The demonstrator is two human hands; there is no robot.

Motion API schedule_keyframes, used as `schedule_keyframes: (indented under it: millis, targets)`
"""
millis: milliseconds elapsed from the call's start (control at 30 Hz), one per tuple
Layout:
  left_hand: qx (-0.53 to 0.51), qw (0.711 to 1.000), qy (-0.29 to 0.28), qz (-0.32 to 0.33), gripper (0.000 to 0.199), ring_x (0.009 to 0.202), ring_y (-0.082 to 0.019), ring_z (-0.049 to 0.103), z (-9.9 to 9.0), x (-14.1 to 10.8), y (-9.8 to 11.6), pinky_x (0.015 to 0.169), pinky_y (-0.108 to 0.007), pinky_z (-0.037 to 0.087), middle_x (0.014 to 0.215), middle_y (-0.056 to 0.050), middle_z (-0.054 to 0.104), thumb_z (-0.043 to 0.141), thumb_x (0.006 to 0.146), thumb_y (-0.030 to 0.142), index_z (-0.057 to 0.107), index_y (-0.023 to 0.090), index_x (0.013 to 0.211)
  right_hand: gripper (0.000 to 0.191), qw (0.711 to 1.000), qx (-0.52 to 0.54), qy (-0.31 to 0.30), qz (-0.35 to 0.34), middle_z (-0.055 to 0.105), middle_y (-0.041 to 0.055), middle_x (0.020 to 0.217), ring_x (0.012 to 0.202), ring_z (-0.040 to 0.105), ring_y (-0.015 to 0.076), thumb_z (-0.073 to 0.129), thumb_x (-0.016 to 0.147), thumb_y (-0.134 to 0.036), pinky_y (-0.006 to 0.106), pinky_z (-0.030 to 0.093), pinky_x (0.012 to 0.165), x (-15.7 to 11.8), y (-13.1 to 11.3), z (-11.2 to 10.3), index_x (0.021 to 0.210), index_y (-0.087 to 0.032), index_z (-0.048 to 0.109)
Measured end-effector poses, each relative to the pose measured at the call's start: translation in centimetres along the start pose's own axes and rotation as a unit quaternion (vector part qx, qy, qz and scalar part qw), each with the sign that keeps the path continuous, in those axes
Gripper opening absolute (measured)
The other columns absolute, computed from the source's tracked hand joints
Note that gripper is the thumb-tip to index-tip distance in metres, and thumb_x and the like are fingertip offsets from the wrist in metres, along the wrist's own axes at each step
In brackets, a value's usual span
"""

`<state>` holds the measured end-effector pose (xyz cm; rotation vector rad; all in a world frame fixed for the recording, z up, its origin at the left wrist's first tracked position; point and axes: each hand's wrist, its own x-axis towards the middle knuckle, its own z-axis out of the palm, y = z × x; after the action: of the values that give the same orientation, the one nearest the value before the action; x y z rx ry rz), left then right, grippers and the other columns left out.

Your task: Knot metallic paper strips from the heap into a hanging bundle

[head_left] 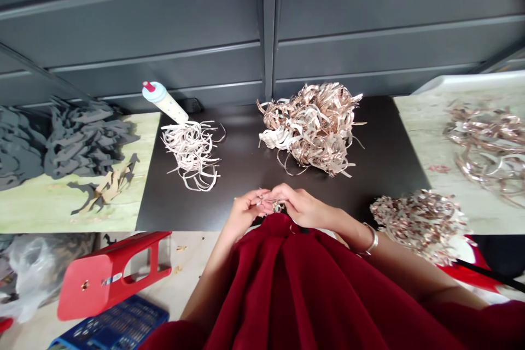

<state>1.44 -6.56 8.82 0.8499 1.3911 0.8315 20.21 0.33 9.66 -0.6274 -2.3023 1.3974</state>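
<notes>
Metallic strips (pixel 278 206) pinched between left hand (pixel 246 210) and right hand (pixel 297 205), together; one pale strip heap (pixel 192 154), one coppery heap (pixel 311 128) beyond

Small bunch of shiny strips (pixel 278 207) — pinched betw. L hand (pixel 246 212) & R hand (pixel 300 205)

Place: craft workshop
Counter: dark, with a heap of metallic strips (pixel 311 128) and a squeeze bottle (pixel 164 101)
Side boards: cut grey foam shapes (pixel 86 139)
Floor: upturned red stool (pixel 110 273), blue parts tray (pixel 115 322)
Backdrop: grey steel panels (pixel 266 22)
</notes>
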Motion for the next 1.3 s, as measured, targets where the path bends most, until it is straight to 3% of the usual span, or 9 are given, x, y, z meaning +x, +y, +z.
schedule_keyframes:
  millis: [167, 267, 467, 733, 867, 933, 1100, 1200, 1300]
  targets:
    - [-0.022, 0.999, 0.029, 0.005, 0.041, 0.044, -0.008, 0.053, 0.4, -0.1, 0.1, 0.046, -0.020, 0.043, 0.060, 0.001, 0.062, 0.062, 0.078, 0.040, 0.059, 0.012, 0.108, 0.037, 0.995, -0.019, 0.093, 0.012, 0.065, 0.0068, 0.103, 0.096, 0.065, 0.0180, 0.042, 0.080, -0.002, 0.031, 0.053, 0.082, 0.3, 0.3, 0.2, 0.111, -0.020, 0.048]
    - [-0.001, 0.999, 0.053, 0.014, 0.035, 0.044, -0.007, 0.051, 0.6, 0.1, -0.3, 0.046, -0.019, 0.043, 0.058, 0.002, 0.060, 0.059, 0.080, 0.041, 0.061, 0.012, 0.099, 0.042, 0.997, -0.034, 0.070, -0.012, 0.065, 0.0071, 0.106, 0.098, 0.064, 0.0186, 0.042, 0.076, 0.001, 0.032, 0.052, 0.086, 0.4, -0.2, 0.2, 0.112, -0.020, 0.051]
    - [0.061, 0.994, 0.080, 0.041, 0.025, 0.062, -0.014, 0.065, 0.8, 0.3, -1.0, 0.066, -0.028, 0.053, 0.076, -0.004, 0.070, 0.054, 0.083, 0.036, 0.062, 0.015, 0.093, 0.050, 0.999, -0.031, 0.030, 0.003, 0.065, 0.0078, 0.107, 0.093, 0.065, 0.0186, 0.041, 0.074, 0.003, 0.032, 0.052, 0.083, 0.1, -1.0, 0.5, 0.118, -0.020, 0.047]
    - [0.191, 0.975, 0.084, 0.082, 0.018, 0.052, -0.010, 0.055, 0.7, -0.1, -0.9, 0.056, -0.021, 0.043, 0.064, 0.001, 0.067, 0.050, 0.084, 0.028, 0.064, 0.017, 0.082, 0.053, 0.997, 0.053, -0.042, 0.036, 0.067, 0.0111, 0.114, 0.100, 0.066, 0.0205, 0.042, 0.066, 0.004, 0.033, 0.052, 0.084, -0.2, -0.8, -1.0, 0.113, -0.020, 0.039]
    - [0.258, 0.956, 0.087, 0.112, 0.016, 0.052, -0.010, 0.054, 0.8, -0.5, 0.0, 0.056, -0.019, 0.039, 0.059, 0.004, 0.064, 0.051, 0.085, 0.025, 0.063, 0.019, 0.076, 0.044, 0.990, 0.128, -0.027, 0.049, 0.072, 0.0101, 0.108, 0.095, 0.067, 0.0199, 0.044, 0.064, 0.001, 0.036, 0.051, 0.083, -0.2, -0.4, -1.9, 0.102, -0.021, 0.040]
    - [0.285, 0.946, 0.087, 0.130, 0.019, 0.051, -0.010, 0.054, 0.9, -0.7, 0.3, 0.055, -0.019, 0.039, 0.058, 0.004, 0.063, 0.048, 0.086, 0.023, 0.061, 0.019, 0.072, 0.037, 0.974, 0.216, -0.018, 0.066, 0.074, 0.0094, 0.100, 0.091, 0.069, 0.0199, 0.047, 0.067, -0.002, 0.035, 0.052, 0.080, -0.3, 0.2, -2.4, 0.097, -0.022, 0.039]
    - [0.377, 0.900, 0.091, 0.201, 0.024, 0.058, -0.013, 0.058, 1.1, -1.0, 0.3, 0.059, -0.022, 0.040, 0.064, 0.000, 0.065, 0.042, 0.087, 0.016, 0.061, 0.019, 0.073, 0.027, 0.894, 0.426, -0.045, 0.133, 0.076, 0.0086, 0.088, 0.083, 0.072, 0.0189, 0.064, 0.072, -0.014, 0.028, 0.053, 0.071, -0.6, 3.3, -3.5, 0.084, -0.021, 0.041]
    - [0.440, 0.855, 0.082, 0.263, 0.027, 0.063, -0.015, 0.059, 0.9, -1.3, 0.1, 0.063, -0.026, 0.039, 0.067, -0.003, 0.066, 0.041, 0.086, 0.010, 0.064, 0.020, 0.074, 0.033, 0.863, 0.477, -0.059, 0.152, 0.077, 0.0079, 0.083, 0.073, 0.073, 0.0166, 0.072, 0.068, -0.020, 0.025, 0.053, 0.067, -0.5, 5.3, -3.7, 0.080, -0.021, 0.041]
    - [0.484, 0.807, 0.072, 0.329, 0.030, 0.060, -0.015, 0.058, 0.6, -1.5, -0.3, 0.060, -0.027, 0.037, 0.065, -0.004, 0.067, 0.041, 0.085, 0.006, 0.065, 0.019, 0.073, 0.037, 0.858, 0.479, -0.073, 0.171, 0.076, 0.0070, 0.077, 0.067, 0.072, 0.0166, 0.075, 0.065, -0.025, 0.025, 0.053, 0.063, 0.1, 7.0, -3.0, 0.077, -0.020, 0.041]
